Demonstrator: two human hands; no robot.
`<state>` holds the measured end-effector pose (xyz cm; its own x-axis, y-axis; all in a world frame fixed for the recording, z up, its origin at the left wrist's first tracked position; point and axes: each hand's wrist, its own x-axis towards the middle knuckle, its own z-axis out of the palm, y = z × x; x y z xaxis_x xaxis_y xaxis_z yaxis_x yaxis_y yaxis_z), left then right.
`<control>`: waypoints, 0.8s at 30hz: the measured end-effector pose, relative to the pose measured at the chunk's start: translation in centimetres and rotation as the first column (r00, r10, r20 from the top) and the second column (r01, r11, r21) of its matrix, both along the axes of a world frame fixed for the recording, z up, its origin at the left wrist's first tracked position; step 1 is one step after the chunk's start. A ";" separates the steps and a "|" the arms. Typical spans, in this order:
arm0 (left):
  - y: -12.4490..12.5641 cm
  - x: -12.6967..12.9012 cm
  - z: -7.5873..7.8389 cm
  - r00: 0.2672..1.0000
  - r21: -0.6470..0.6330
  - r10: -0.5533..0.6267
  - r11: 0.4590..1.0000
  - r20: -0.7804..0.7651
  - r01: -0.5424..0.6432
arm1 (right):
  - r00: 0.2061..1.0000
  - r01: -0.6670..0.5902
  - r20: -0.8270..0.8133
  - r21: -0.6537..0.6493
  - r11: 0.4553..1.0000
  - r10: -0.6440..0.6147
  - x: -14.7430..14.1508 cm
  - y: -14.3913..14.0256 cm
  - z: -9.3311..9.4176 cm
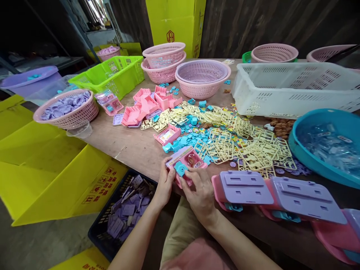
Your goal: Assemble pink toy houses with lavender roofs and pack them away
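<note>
Two hands: our left hand [164, 183] and right hand [200, 195] clamp the pink toy case [185, 163].
Clasp: blue [180, 168], between our fingers.
Table [135, 146]: beneath.

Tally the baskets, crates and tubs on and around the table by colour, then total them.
Pink round baskets: 7, counting each of the nested ones
Green crate: 1
White crate: 1
Blue tub: 1
Purple tub: 1
Dark crate below the table edge: 1
Total: 12
</note>
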<state>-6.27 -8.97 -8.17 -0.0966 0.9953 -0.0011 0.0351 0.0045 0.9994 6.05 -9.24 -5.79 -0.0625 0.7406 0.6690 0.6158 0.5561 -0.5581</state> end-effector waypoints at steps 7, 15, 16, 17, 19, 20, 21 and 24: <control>0.0 -0.3 0.1 0.998 -0.027 -0.041 0.999 0.043 0.043 | 0.998 0.002 0.057 0.108 0.994 -0.008 -0.2 0.3 0.2; 0.3 -0.4 0.3 0.998 -0.050 -0.059 0.997 0.024 0.060 | 0.998 -0.045 0.049 -0.008 0.999 0.046 0.1 0.1 0.5; 0.3 -0.5 0.4 0.997 -0.053 -0.068 0.996 0.028 0.070 | 0.995 -0.089 0.031 -0.061 0.994 0.091 0.4 0.2 0.8; 0.4 -0.6 0.4 0.996 -0.055 -0.080 0.995 0.040 0.082 | 0.991 -0.133 0.002 -0.121 0.984 0.134 0.8 0.3 1.2; 0.4 -1.0 0.4 0.992 -0.048 -0.106 0.993 0.075 0.110 | 0.979 -0.204 -0.080 -0.243 0.948 0.190 1.4 0.7 1.8; 0.3 -1.2 0.5 0.989 -0.043 -0.115 0.992 0.088 0.120 | 0.972 -0.229 -0.119 -0.293 0.929 0.202 1.6 1.0 2.1; 0.2 -1.5 0.5 0.987 -0.039 -0.129 0.990 0.098 0.133 | 0.967 -0.246 -0.149 -0.333 0.910 0.207 1.8 1.3 2.2; -0.3 -2.0 1.0 0.971 -0.052 -0.211 0.975 0.115 0.218 | 0.962 -0.259 -0.197 -0.451 0.854 0.188 1.8 2.0 2.0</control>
